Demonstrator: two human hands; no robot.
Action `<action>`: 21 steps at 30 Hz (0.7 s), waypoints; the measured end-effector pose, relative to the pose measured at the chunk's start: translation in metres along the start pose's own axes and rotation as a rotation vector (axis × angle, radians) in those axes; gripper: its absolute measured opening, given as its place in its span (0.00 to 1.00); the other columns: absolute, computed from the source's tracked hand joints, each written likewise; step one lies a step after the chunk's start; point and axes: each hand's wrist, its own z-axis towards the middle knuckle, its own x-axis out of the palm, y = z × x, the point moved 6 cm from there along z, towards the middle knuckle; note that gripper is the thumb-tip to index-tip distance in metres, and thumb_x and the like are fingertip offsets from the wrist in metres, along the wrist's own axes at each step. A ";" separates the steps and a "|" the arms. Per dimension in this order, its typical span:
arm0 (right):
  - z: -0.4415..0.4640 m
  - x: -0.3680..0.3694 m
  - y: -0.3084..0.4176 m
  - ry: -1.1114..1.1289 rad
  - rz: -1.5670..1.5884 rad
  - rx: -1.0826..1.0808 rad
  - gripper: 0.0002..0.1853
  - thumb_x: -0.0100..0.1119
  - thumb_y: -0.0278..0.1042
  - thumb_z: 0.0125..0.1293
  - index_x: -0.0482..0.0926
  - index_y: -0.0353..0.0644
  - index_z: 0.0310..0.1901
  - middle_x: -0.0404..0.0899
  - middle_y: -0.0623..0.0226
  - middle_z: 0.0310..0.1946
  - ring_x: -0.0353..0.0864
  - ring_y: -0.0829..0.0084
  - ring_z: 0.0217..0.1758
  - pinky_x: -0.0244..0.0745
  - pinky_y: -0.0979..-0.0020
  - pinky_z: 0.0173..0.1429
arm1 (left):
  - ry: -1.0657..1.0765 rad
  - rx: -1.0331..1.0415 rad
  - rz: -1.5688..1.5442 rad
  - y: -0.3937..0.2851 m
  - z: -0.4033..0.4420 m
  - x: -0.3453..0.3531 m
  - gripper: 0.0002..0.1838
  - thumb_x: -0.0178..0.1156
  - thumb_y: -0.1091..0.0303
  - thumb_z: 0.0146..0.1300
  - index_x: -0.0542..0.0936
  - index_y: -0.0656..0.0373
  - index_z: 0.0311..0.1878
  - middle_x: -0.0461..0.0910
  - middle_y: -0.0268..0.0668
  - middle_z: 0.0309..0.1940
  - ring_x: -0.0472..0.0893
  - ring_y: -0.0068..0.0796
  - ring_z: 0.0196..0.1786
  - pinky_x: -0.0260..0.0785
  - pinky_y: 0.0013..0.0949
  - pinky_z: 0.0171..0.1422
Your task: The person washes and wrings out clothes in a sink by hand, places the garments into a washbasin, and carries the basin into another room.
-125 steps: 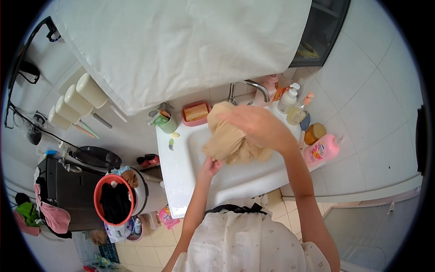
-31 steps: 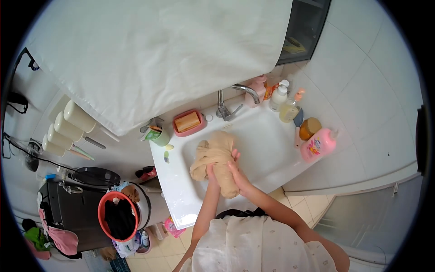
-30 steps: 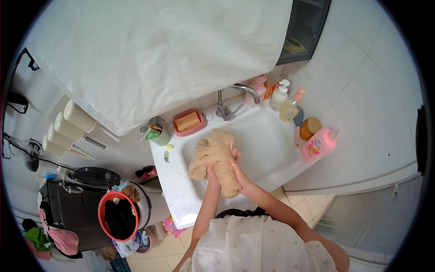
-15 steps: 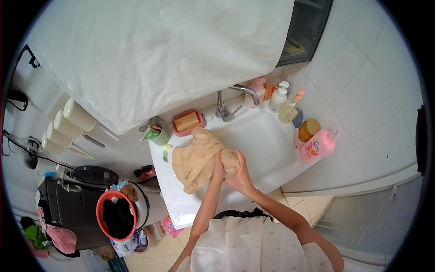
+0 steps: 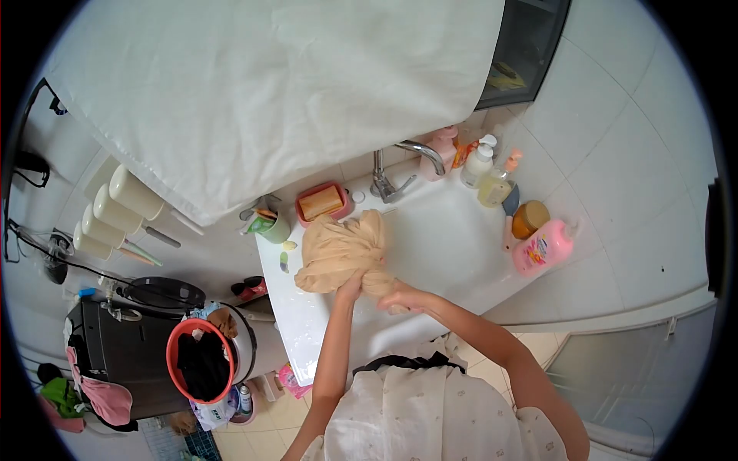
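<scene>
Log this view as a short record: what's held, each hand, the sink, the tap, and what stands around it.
Held: beige cloth, bunched
Left hand: gripping the cloth's near side
Right hand: closed around its narrow end
Sink: white, beneath the cloth
Tap: chrome, behind the basin
Left side: green cup, pink soap dish
Right side: pink bottle, tilted

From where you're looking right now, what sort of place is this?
Most likely a home bathroom: there's a glossy white rectangular washbasin, a curved chrome tap, and an orange-brown soap bar in a pink rectangular dish.
</scene>
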 end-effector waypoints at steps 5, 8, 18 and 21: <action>0.004 0.014 -0.036 0.263 0.125 0.428 0.17 0.58 0.27 0.41 0.68 0.43 0.37 0.68 0.75 0.23 0.65 0.84 0.21 0.59 0.81 0.21 | 0.328 -0.078 -0.281 0.012 0.007 -0.009 0.20 0.54 0.64 0.52 0.68 0.67 0.46 0.72 0.42 0.39 0.73 0.31 0.43 0.66 0.32 0.48; -0.007 0.043 -0.006 0.640 0.286 0.380 0.18 0.57 0.29 0.41 0.67 0.44 0.38 0.66 0.74 0.23 0.65 0.83 0.20 0.57 0.82 0.21 | 0.283 -0.107 -0.367 0.013 -0.004 -0.006 0.20 0.55 0.63 0.47 0.68 0.65 0.40 0.70 0.39 0.27 0.71 0.29 0.32 0.66 0.29 0.38; -0.003 0.070 -0.015 1.167 0.760 0.268 0.30 0.56 0.50 0.47 0.62 0.41 0.49 0.69 0.67 0.27 0.68 0.75 0.25 0.65 0.74 0.28 | 0.559 -0.216 -1.072 0.015 -0.025 0.010 0.15 0.50 0.62 0.48 0.65 0.63 0.35 0.65 0.35 0.24 0.67 0.27 0.28 0.64 0.25 0.33; -0.005 0.065 -0.008 1.044 0.763 0.253 0.33 0.55 0.55 0.47 0.61 0.41 0.50 0.70 0.65 0.30 0.70 0.73 0.29 0.66 0.71 0.32 | 0.570 -0.249 -1.118 0.006 -0.024 0.015 0.14 0.50 0.61 0.47 0.64 0.62 0.33 0.63 0.34 0.23 0.65 0.26 0.26 0.63 0.24 0.32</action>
